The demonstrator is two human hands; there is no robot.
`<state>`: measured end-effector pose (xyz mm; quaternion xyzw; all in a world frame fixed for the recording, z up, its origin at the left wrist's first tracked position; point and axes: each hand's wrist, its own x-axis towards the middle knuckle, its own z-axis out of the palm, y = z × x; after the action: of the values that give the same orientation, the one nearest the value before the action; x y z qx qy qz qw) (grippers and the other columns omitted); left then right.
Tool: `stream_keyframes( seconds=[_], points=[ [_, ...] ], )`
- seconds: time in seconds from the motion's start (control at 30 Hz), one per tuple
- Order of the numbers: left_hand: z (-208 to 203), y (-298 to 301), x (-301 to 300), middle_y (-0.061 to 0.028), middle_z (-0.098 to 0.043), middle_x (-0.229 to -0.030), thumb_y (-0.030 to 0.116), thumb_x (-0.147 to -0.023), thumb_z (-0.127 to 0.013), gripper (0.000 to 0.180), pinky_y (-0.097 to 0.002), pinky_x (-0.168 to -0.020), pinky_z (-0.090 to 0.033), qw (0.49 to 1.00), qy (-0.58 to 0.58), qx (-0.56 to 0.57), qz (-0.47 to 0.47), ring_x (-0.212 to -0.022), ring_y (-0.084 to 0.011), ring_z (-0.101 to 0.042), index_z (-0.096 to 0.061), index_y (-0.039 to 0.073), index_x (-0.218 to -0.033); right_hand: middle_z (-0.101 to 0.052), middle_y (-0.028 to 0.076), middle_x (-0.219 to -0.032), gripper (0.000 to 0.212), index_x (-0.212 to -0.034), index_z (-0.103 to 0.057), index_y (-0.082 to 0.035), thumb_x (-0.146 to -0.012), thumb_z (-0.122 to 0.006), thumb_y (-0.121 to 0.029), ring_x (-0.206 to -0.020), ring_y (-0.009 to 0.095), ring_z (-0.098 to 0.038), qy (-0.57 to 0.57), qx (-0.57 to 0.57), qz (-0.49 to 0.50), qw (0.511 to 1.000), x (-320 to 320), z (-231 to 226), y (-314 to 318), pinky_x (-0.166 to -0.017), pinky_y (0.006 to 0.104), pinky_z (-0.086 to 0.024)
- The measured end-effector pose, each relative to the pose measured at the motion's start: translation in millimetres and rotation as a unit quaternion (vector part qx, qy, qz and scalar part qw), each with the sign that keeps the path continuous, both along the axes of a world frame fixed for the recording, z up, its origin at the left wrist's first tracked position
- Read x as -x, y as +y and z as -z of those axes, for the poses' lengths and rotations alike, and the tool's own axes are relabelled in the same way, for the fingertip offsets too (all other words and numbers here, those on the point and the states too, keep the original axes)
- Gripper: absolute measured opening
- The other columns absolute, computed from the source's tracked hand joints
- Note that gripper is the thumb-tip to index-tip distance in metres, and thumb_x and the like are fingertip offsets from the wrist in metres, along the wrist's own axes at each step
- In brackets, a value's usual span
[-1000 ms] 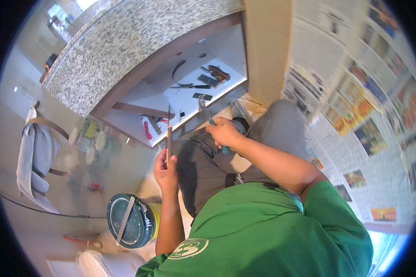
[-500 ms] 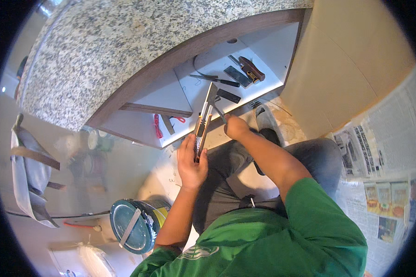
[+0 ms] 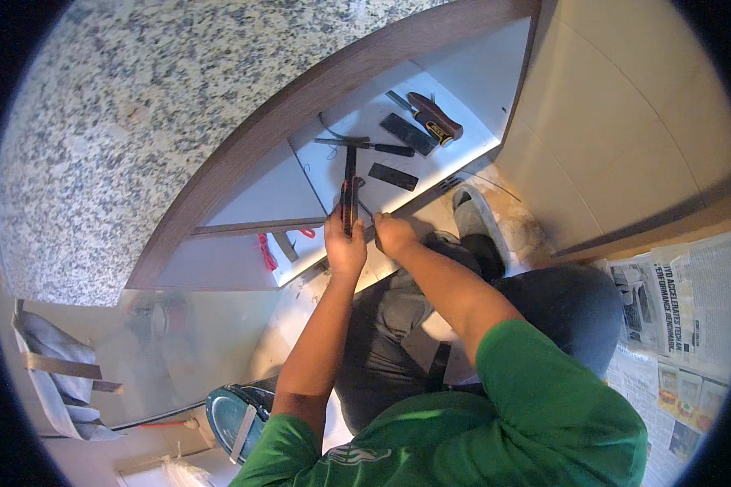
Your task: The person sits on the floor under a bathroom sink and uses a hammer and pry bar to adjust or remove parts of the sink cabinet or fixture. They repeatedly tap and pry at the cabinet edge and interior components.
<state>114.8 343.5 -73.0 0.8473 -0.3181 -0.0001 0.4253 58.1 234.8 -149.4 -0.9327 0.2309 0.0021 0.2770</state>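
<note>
My left hand (image 3: 347, 247) is closed around a long, narrow tool with a dark, orange-edged handle (image 3: 348, 203). Its dark blade-like end points up over the cabinet shelf. My right hand (image 3: 395, 235) grips a thin dark rod-like tool (image 3: 366, 209), whose far end meets or overlaps the left-hand tool; its exact kind is unclear. Beyond my hands, on the white shelf (image 3: 451, 166), lie a black-handled file-like tool (image 3: 394, 149), a dark rectangular block (image 3: 394, 176), a second dark block (image 3: 408, 133) and a brown-handled tool (image 3: 436, 114).
A speckled stone countertop (image 3: 219, 89) with a brown edge overhangs the shelf. Red-handled scissors (image 3: 267, 252) lie in the left compartment. A lidded bucket (image 3: 234, 422) stands lower left; a cloth bag (image 3: 53, 365) hangs far left. Newspaper (image 3: 678, 300) covers the right side.
My view has shifted, with the countertop moving left. The left-hand tool has turned more upright, its blade now dark instead of shiny. Both hands keep their hold, and the right has come closer to the left.
</note>
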Motion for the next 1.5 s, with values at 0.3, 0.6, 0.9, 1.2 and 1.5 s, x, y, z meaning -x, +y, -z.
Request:
stream_keyframes(
  seconds=[0.3, 0.6, 0.9, 1.2, 1.5],
  points=[
    [-43.7, -15.3, 67.2, -0.0226, -0.054, -0.127, 0.022, -0.092, -0.065, 0.054, -0.0375, -0.099, -0.043, 0.989, -0.021, 0.12, 0.083, -0.113, -0.0313, -0.055, -0.047, -0.006, -0.134, -0.065, 0.017, -0.114, 0.036, -0.114, -0.061, -0.005, -0.09, -0.054, -0.031, -0.106, 0.031, -0.063, -0.074, 0.059, -0.092, 0.991, -13.8, 86.1, -40.4, -0.091, 0.0401, -0.051],
    [-105.8, 57.8, 155.3, -0.01, -0.049, -0.133, 0.017, -0.095, -0.062, 0.057, -0.0284, -0.091, -0.047, 0.893, 0.307, 0.311, 0.106, -0.11, -0.0149, -0.054, -0.038, -0.003, -0.143, -0.07, 0.009, -0.093, 0.017, -0.093, -0.067, -0.002, -0.079, -0.066, -0.011, -0.082, 0.02, -0.065, 0.085, -0.343, -0.063, 0.933, 89.2, -175.8, -48.8, -0.072, 0.0323, -0.052],
    [-136.6, 80.5, 202.1, -0.0148, -0.051, -0.134, 0.019, -0.097, -0.058, 0.055, -0.0335, -0.101, -0.041, 0.901, 0.217, 0.348, 0.141, -0.118, -0.019, -0.051, -0.039, -0.003, -0.143, -0.061, 0.003, -0.095, 0.028, -0.113, -0.056, 0.0, -0.099, -0.057, -0.024, -0.089, 0.009, -0.056, -0.193, -0.526, -0.09, 0.823, 205.7, -277.7, 58.3, -0.078, 0.026, -0.048],
    [-182.8, 114.1, 194.2, -0.0174, -0.054, -0.136, 0.023, -0.088, -0.066, 0.046, -0.0452, -0.106, -0.027, 0.966, -0.135, 0.189, 0.116, -0.121, -0.0293, -0.049, -0.058, 0.004, -0.129, -0.057, 0.001, -0.082, 0.021, -0.103, -0.057, -0.001, -0.102, -0.048, -0.021, -0.068, 0.006, -0.053, -0.3, -0.405, 0.054, 0.862, 228.6, -296.9, 95.8, -0.059, 0.0241, -0.045],
    [-302.0, 123.4, 93.9, -0.0114, -0.052, -0.142, 0.028, -0.078, -0.074, 0.066, -0.0434, -0.111, -0.028, 0.944, -0.261, 0.1, 0.179, -0.127, -0.0288, -0.044, -0.052, 0.007, -0.137, -0.054, -0.001, -0.072, 0.024, -0.111, -0.061, -0.002, -0.097, -0.054, -0.021, -0.064, 0.007, -0.052, -0.097, -0.361, 0.007, 0.927, 269.2, -361.3, 73.2, -0.057, 0.0248, -0.044]
  ],
)
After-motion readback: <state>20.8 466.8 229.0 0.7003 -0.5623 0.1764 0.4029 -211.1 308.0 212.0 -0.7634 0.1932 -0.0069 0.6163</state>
